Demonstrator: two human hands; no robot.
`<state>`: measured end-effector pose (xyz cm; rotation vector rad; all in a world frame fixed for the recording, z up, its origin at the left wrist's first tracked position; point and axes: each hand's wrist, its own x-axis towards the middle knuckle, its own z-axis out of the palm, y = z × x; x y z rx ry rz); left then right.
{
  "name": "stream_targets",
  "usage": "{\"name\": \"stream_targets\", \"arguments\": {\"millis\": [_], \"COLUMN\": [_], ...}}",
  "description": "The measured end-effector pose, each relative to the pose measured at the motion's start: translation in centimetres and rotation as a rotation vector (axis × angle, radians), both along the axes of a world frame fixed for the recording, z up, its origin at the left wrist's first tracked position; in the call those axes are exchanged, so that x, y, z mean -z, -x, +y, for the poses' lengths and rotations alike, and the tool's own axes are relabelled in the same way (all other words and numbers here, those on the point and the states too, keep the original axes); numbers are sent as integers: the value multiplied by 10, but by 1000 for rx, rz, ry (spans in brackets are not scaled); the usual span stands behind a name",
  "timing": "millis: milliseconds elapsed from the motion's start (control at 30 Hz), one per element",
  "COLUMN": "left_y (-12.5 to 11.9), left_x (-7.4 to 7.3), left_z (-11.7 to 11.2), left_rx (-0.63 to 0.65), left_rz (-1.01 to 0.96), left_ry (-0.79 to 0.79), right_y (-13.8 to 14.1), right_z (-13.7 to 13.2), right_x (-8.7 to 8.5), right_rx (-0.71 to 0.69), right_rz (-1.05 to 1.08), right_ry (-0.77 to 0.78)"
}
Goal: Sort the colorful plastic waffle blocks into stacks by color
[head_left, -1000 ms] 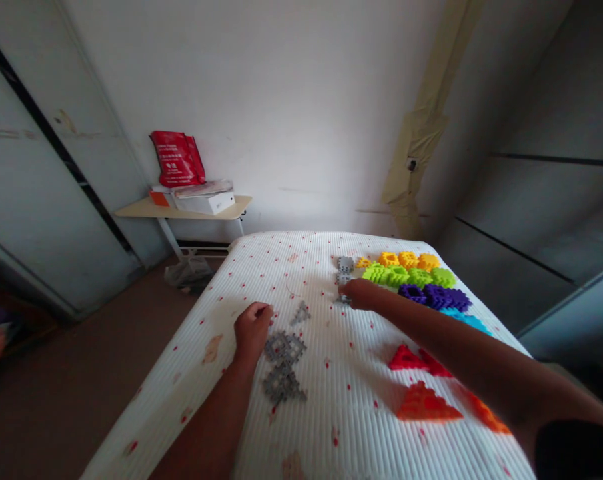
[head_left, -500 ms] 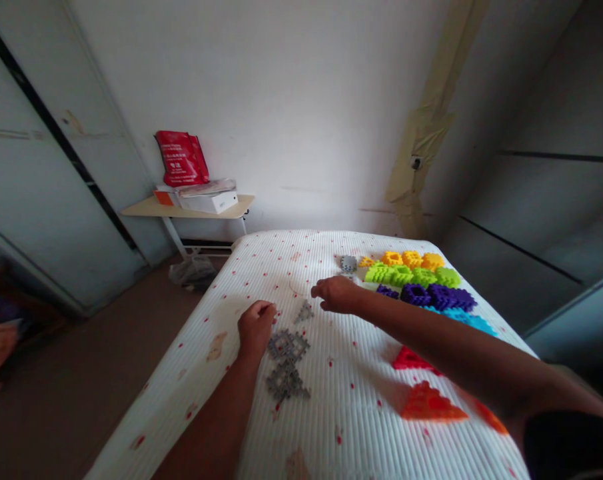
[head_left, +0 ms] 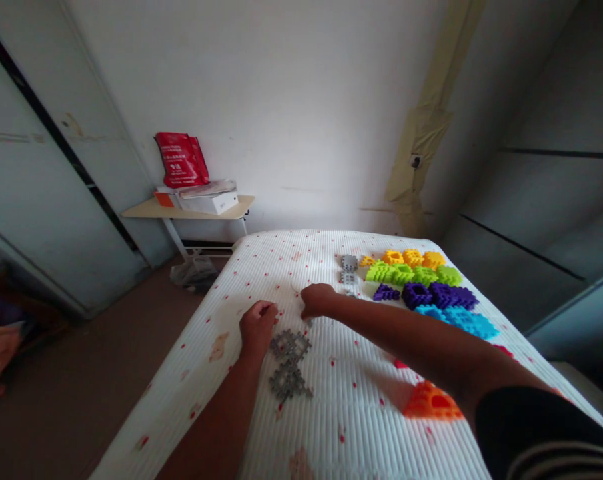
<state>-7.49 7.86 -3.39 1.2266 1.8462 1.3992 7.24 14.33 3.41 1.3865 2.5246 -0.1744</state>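
My left hand rests near the middle of the bed, its fingers curled and the thumb pressed to them; whatever they may hold is too small to make out. Just right of it lie joined grey interlocking building pieces with toothed edges. My right hand reaches down onto a grey triangular building piece, its fingers closed over it, so most of the piece is hidden. Beyond the right hand, square grey pieces lie on the quilted sheet.
Rows of yellow, green, purple and blue pieces cover the bed's right side. Orange pieces lie nearer, under my right arm. A small table with a red bag stands by the wall.
My right hand has moved left and nearer, from beside the grey triangular building piece to on top of it. The left hand has hardly moved.
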Motion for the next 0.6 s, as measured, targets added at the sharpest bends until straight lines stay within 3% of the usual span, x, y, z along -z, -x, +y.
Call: {"name": "stream_targets", "arguments": {"millis": [167,467,600], "left_y": [0,-1,0], "left_x": [2,-1,-1], "left_z": [1,0,1], "left_rx": [7,-7,-6], "left_rz": [-4,15,11], "left_ry": [-6,-4,2], "right_y": [-20,-36,-43], "right_z": [1,-6,-1], "right_x": [-6,13,0], "right_rx": [-107,-165,-187], "right_rz": [-61,-1,41], "right_ry": [12,-76,-81]}}
